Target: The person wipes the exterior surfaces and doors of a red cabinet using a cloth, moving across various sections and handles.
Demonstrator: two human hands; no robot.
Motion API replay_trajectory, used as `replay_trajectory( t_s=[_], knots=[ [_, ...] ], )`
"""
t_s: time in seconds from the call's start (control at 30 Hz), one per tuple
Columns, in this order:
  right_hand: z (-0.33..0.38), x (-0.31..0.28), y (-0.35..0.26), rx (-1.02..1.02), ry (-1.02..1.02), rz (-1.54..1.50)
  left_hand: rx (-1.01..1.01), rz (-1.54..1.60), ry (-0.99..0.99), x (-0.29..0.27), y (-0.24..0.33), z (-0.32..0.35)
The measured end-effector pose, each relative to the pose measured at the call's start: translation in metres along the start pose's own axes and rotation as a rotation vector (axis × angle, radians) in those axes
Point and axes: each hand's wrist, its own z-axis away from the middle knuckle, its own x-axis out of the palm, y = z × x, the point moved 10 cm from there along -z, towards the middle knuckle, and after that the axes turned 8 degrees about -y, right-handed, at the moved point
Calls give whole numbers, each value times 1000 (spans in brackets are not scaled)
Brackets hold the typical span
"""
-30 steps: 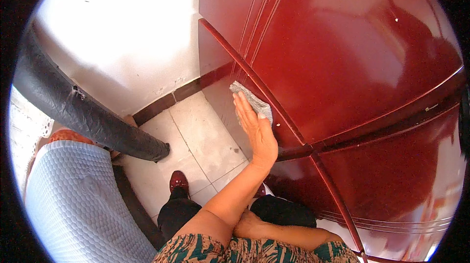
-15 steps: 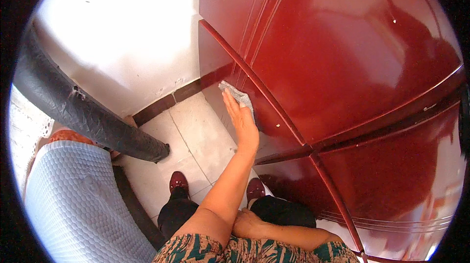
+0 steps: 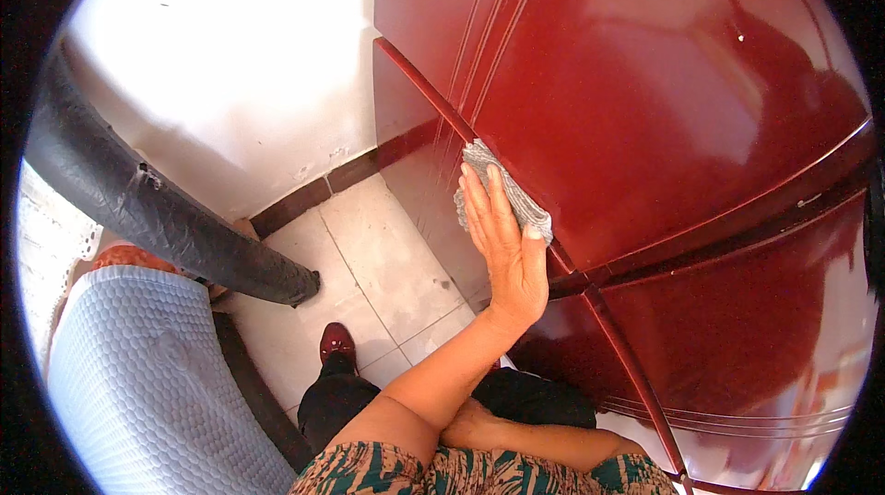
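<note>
My left hand (image 3: pixel 502 251) presses a grey cloth (image 3: pixel 516 195) against the glossy dark red cabinet (image 3: pixel 645 108). Its fingers lie extended together over the cloth, and the thumb rests at the cloth's right edge. Under the palm, the cloth covers part of a raised red trim strip (image 3: pixel 419 80) that runs slantwise down the cabinet. My right hand (image 3: pixel 468 426) stays low by my body, tucked beneath my left forearm. Its fingers are mostly hidden behind that arm.
On the left stands a light blue quilted cover (image 3: pixel 157 366) over a piece of furniture. A black wrapped post (image 3: pixel 184 200) slants above it. A white wall (image 3: pixel 230 53) meets the tiled floor (image 3: pixel 369 237) behind. My dark red shoe (image 3: pixel 337 341) is on the tiles.
My left hand and the cloth have moved right, from the cabinet's left side panel onto the slanted trim strip. My right hand has hardly moved.
</note>
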Motion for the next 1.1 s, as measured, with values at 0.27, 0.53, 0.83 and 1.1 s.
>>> replay_trajectory(
  t_s=[0.27, 0.53, 0.83, 1.1],
  knots=[
    [-6, 12, 3, -165, 153, 252, 78, -8, 38, 0, -8, 1],
    [-8, 24, 9, -67, -30, 376, -242, 92, 141, -8, -107, 3],
    [2, 19, -2, 37, -315, 477, -528, 289, 203, 9, -179, 36],
    [1, 15, -8, 64, -309, 434, -680, 373, 245, 18, -249, 79]
  ],
)
